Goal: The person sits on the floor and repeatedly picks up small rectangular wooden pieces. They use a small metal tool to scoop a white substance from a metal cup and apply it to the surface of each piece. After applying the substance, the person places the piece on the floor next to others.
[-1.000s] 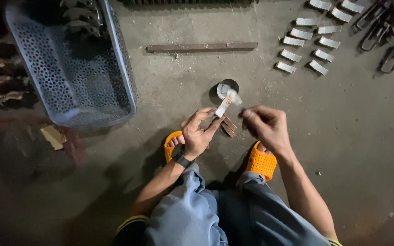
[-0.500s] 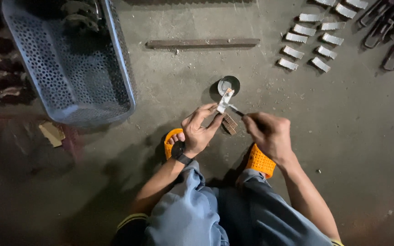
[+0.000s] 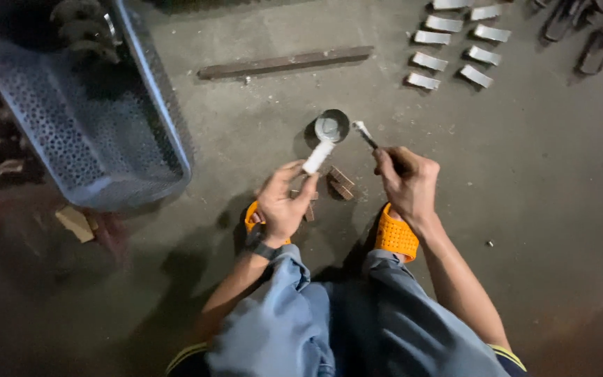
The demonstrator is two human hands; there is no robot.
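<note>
Fingers of the left hand [image 3: 282,202] are pinched on a small white piece [image 3: 317,156], holding it just beside the round tin [image 3: 332,126] on the concrete floor [image 3: 539,174]. The right hand [image 3: 407,180] is closed on a thin brush [image 3: 366,133], its white tip near the tin's rim. Small brown blocks [image 3: 340,183] lie between the hands, and rows of pale pieces [image 3: 455,42] sit well apart.

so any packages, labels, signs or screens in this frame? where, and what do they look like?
No packages, labels, signs or screens show.
Nearest things:
Basket: upper left on the floor, grey-blue, perforated, rectangular.
Tin: small, round, open, on the floor ahead of the hands, pale paste inside.
Watch: dark band on the left wrist, face not visible.
Left hand holds a small white piece; right hand holds a thin brush.
</note>
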